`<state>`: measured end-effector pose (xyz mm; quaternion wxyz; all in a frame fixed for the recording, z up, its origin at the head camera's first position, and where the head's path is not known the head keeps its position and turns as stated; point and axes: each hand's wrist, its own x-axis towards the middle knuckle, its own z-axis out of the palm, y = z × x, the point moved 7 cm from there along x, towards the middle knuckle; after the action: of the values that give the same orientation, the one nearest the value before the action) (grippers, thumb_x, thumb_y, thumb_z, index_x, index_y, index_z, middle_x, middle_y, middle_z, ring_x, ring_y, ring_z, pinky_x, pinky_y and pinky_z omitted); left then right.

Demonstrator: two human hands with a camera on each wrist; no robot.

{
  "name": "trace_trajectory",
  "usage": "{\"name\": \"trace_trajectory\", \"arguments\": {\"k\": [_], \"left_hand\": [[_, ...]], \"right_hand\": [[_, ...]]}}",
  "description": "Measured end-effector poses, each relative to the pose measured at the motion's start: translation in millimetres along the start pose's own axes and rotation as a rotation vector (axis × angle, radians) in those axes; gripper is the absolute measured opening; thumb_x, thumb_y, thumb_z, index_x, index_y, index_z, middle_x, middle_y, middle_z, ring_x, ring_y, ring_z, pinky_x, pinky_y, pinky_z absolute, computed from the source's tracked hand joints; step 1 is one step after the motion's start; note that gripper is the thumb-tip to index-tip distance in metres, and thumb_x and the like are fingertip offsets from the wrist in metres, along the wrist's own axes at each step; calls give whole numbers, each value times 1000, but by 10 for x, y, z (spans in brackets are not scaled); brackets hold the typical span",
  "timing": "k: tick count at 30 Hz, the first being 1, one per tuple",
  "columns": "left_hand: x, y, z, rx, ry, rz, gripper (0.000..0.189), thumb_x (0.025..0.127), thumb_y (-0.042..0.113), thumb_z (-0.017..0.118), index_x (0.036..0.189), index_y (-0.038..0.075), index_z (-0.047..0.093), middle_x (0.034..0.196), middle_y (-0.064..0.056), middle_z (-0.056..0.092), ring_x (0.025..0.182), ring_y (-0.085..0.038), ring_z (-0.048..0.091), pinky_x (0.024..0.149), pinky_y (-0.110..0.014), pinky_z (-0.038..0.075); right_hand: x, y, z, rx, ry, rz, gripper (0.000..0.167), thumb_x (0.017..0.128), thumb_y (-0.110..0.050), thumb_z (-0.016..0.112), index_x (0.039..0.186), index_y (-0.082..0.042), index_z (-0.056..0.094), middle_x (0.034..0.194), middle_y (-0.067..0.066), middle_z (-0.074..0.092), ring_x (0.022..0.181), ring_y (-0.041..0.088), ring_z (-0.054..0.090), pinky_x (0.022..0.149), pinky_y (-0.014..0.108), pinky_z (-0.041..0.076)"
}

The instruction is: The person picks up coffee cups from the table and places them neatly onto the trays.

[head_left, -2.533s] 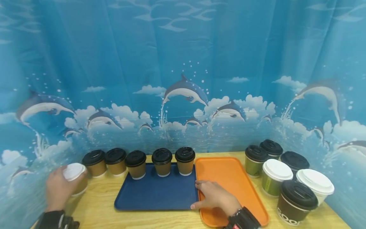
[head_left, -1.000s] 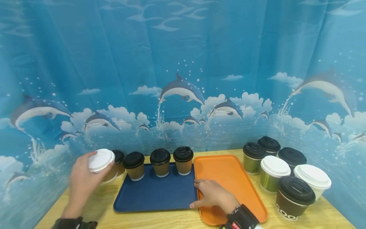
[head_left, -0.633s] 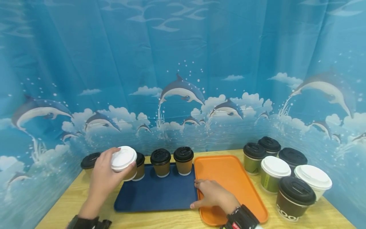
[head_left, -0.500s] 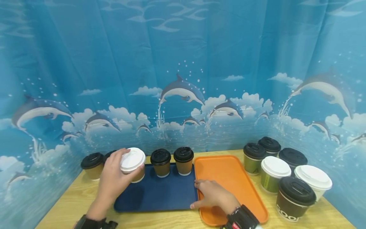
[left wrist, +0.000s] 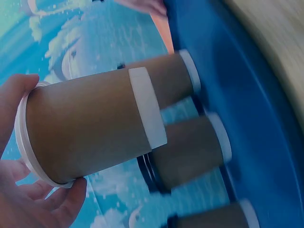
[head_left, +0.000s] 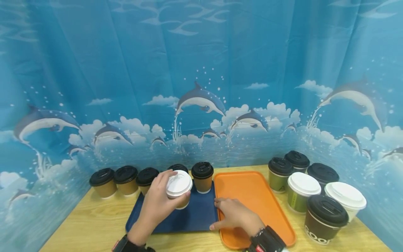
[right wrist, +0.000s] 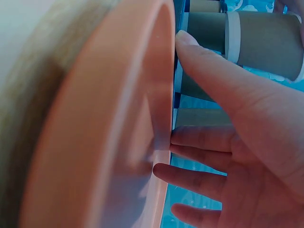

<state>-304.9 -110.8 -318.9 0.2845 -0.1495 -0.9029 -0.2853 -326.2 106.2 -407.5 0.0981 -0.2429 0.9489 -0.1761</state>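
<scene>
While a blue curtain point(head_left: 201, 52) printed with dolphins and clouds fills the upper frame and both sides, a wood-grain desk point(head_left: 91, 220) occupies the lower frame. Two trays lie on the desk side by side: a navy tray point(head_left: 189, 222) at lower centre and an orange tray point(head_left: 248, 196) right of centre, their adjoining edges meeting. Both hands are in view. The left hand point(head_left: 162, 197), at lower centre, grips a white-lidded brown cup point(head_left: 178, 184), fingers and thumb curled round it near the lid; the cup is held above the navy tray, its base off the surface in the left wrist view. The right hand point(head_left: 234, 213), right of it, grips nothing; its fingers are extended, with thumb and fingertips at the seam between the trays. At right of frame, six larger lidded cups point(head_left: 303, 194) stand grouped on the desk, four with black lids and two with white. Five smaller black-lidded brown cups point(head_left: 202, 178) form a row from left to centre: the two leftmost stand on the desk, the third is partly behind the left hand, the fourth is partly behind the held cup, and the fifth stands upright at the navy tray's upper right corner. Black wrist straps point(head_left: 267, 239) show at the lower edge. White lettering point(head_left: 316, 236) marks the dark cup at lower right, partly legible.
</scene>
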Motion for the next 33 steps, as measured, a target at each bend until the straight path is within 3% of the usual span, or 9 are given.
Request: {"name": "trace_trajectory", "arguments": {"k": [7, 16, 23, 33], "left_hand": [[-10, 227, 247, -56, -71, 9, 74, 77, 57, 83, 136, 18, 60, 141, -6, 56, 118, -28, 60, 81, -40, 58], [-48, 386, 414, -116, -127, 20, 67, 79, 53, 83, 132, 17, 61, 138, -10, 58, 115, -30, 62, 74, -37, 59], [-80, 424, 521, -147, -169, 35, 68, 80, 55, 81, 132, 17, 60, 132, -8, 59, 110, -25, 63, 70, -31, 57], [-108, 436, 587, -167, -205, 38, 69, 82, 56, 80, 133, 16, 58, 135, -9, 57, 113, -27, 61, 73, -35, 58]], "right_hand": [[14, 0, 13, -11, 10, -8, 78, 78, -55, 83, 133, -3, 65, 140, 14, 60, 127, 34, 58, 106, 50, 46], [4, 6, 6, 44, 13, -13, 76, 78, -53, 84, 133, -3, 65, 137, 12, 64, 124, 33, 60, 103, 50, 49], [-8, 16, -11, 45, 15, -19, 76, 78, -53, 83, 136, -6, 64, 140, 11, 61, 126, 32, 59, 105, 52, 46], [1, 9, -18, 45, 31, -53, 73, 77, -53, 84, 133, -9, 65, 124, 4, 68, 102, 18, 65, 93, 45, 53]]}}
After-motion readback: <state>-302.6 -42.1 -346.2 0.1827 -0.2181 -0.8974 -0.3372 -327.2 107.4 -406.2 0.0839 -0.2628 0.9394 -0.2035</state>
